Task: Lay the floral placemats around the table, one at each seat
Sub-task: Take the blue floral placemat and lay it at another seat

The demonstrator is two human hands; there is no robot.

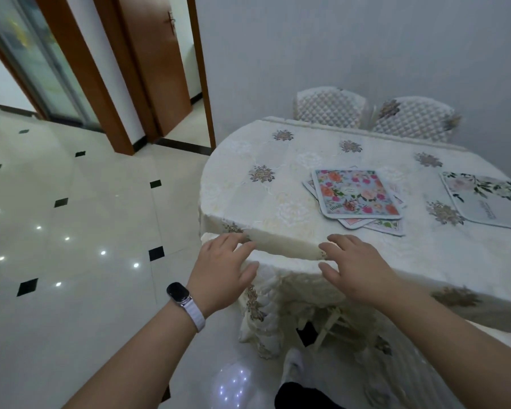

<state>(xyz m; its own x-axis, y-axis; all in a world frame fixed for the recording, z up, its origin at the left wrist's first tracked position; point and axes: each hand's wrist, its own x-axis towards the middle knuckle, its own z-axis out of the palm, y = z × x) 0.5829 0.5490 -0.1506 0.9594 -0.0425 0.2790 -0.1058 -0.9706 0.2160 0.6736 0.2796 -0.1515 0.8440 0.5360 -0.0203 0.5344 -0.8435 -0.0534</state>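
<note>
Left hand (222, 261) and right hand (355, 268) spread wide, empty, pressing tablecloth (278, 187) fold at edge; risk: tugging cloth drags placemat stack (356, 192); laid placemat (484, 202) could skew.

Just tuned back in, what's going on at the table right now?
A person stands at the table's near edge with the left hand and right hand resting, fingers spread, on the tablecloth where it folds over the rim. Neither hand holds a mat. The stack of floral placemats lies toward the middle of the table, and a single placemat lies apart, to its right, so most mats are not yet laid out.
</note>
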